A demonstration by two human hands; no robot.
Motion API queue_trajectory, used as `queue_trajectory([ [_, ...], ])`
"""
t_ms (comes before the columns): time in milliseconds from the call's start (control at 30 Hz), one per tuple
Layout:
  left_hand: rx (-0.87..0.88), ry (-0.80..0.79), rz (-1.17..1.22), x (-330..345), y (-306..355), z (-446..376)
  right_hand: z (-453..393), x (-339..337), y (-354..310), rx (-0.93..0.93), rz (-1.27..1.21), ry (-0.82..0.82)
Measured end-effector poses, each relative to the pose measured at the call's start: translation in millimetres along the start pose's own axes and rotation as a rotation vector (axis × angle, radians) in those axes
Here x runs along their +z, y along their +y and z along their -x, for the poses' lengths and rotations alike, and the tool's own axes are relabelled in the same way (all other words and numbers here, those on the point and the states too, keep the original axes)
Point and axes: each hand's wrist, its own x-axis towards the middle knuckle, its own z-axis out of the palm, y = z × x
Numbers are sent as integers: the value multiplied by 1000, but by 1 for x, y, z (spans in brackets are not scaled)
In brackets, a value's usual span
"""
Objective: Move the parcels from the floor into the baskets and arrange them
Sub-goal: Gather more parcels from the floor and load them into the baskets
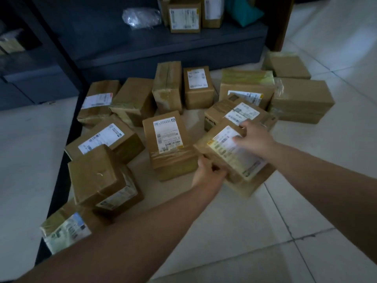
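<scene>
Thirteen cardboard parcels lie on the tiled floor, clustered in front of a dark shelf unit; none of the floor parcels sits in a basket, and no basket can be made out in this dim view.

Both hands are on one flat parcel, which lies tilted at the near right edge of the cluster with its white label facing up; the left hand grips its near left corner, fingers curled round the edge; the right hand holds its far edge, fingers curled over the rim and thumb on the label; this hand is blurred, so the finer finger positions cannot be told.

The held parcel leans against another labelled box just behind it; an upright labelled box stands just beside it on the left.

On the shelf unit: two further labelled boxes, the nearer one upright; one crumpled clear plastic bag to their left; one teal item to their right, kind not discernible.

A dark frame stands at the left, touching the cluster's edge.
</scene>
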Motion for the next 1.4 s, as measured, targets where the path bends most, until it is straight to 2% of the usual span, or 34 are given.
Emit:
queue_trajectory([
  [67, 92, 48, 145, -9, 23, -5, -13, -28, -23, -18, 39, 38],
  [167, 123, 163, 355, -43, 56, -20, -30, -49, -60, -74, -6, 76],
  [267, 136, 326, 401, -89, 65, -37, -37, -34, -103, -165, -88, 90],
  [333, 91, 391, 470, -115, 54, -47, -39, -9, -125, -192, -161, 12],
  [467, -141, 320, 559, -141, 17, -58, -45, 52, -126, -181, -107, -107],
  [533, -190, 338, 611, -147, 3, -65, -51, 66, -117, -110, -286, -99],
  [600, -222, 389, 623, -154, -7, -74, -60, 69, -104, 70, -512, -42],
  [667, -307, 404, 646, -155, -17, -83, -67, 72, -86, 231, -695, -75],
  [733, -420, 282, 754, -149, -23, -86, -67, 84, -65, 267, -801, -175],
  [800, -410, 103, 845, -140, -26, -91, -66, 103, -53, 229, -901, -271],
  [900, -403, 63, 888, -138, -16, -104, -67, 110, -61, 232, -1010, -329],
  [1033, -422, 29, 901, -152, 39, -106, -69, 56, -85, 293, -1089, -287],
  [1167, -403, 5, 866, -178, 142, -76, -56, -44, -129, 368, -1197, -272],
  [1300, -374, 128, 721, -224, 279, -21, -14, -195, -207, 328, -1041, -268],
  [1400, -328, 90, 703, -266, 396, 45, 30, -325, -280, 311, -1009, -246],
])
